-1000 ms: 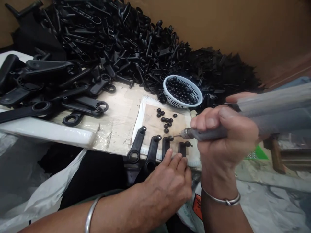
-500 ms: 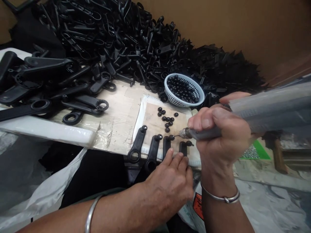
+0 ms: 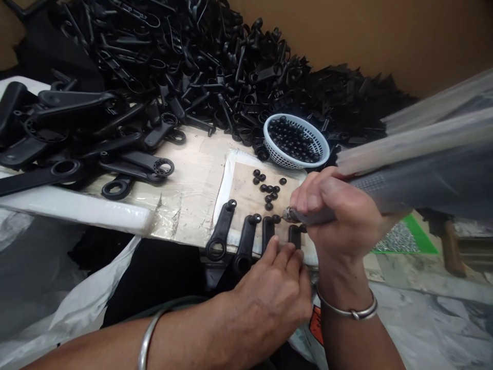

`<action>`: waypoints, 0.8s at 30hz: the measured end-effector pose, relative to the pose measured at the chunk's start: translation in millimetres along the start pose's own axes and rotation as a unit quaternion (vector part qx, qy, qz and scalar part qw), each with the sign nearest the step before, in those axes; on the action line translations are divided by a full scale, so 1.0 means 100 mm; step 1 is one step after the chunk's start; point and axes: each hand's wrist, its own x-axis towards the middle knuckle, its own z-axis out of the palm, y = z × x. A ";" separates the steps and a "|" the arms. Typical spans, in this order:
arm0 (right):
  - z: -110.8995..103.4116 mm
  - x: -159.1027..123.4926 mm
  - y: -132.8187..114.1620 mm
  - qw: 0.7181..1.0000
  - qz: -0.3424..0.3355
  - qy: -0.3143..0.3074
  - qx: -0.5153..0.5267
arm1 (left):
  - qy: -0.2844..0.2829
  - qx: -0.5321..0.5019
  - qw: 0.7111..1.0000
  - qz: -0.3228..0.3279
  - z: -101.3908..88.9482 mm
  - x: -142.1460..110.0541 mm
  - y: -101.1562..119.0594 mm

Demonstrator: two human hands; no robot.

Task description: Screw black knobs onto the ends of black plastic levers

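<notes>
My right hand [image 3: 342, 213] is wrapped round a grey power screwdriver [image 3: 431, 164], blurred at its rear. Its metal chuck [image 3: 288, 214] sits just beside a round black knob [image 3: 276, 219] on the end of a black plastic crank handle [image 3: 268, 234]. The fingers of my left hand [image 3: 273, 288] press down on this handle and on another crank handle [image 3: 295, 235] to its right. Two more crank handles, one nearer [image 3: 246, 239] and one at the left end [image 3: 221, 228], lie in the same row with shiny screw heads or metal tips at their upper ends.
Several loose black knobs [image 3: 268, 198] lie on the brown-and-white pad [image 3: 242, 180]. Behind is a light blue basket [image 3: 275, 154] of knobs. Black plastic parts [image 3: 185, 67] are heaped at the back and left. A green tray [image 3: 423, 239] of screws and a hammer [image 3: 451, 249] lie right.
The screwdriver has moved in toward the knob, and its thin bit, visible before, no longer shows. My left hand stays on the handles. The view has shifted slightly.
</notes>
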 end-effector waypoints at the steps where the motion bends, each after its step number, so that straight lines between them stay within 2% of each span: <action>1: 0.01 0.00 0.00 1.000 -0.001 0.005 0.013 | -0.004 0.000 1.000 -0.001 -0.01 0.00 0.00; 6: 0.03 0.00 0.02 0.997 -0.005 -0.001 0.071 | -0.001 -0.006 1.000 -0.013 0.03 -0.01 0.01; 10: -0.01 0.02 0.05 0.998 0.002 -0.013 0.061 | 0.011 -0.004 1.000 -0.020 0.08 0.00 0.02; 13: -0.06 0.05 0.01 0.998 0.006 -0.030 0.049 | -0.007 -0.009 1.000 -0.020 0.06 0.00 0.02; 17: -0.11 0.11 -0.18 0.993 -0.051 0.049 0.091 | -0.025 -0.024 0.999 -0.014 0.02 0.01 0.01; 20: -0.15 0.10 -0.34 0.985 -0.091 0.126 0.074 | -0.045 -0.059 0.997 -0.016 -0.03 0.03 -0.03; 24: -0.24 -0.02 -0.40 0.978 -0.078 0.180 0.063 | -0.075 -0.181 0.981 -0.003 -0.22 0.04 -0.18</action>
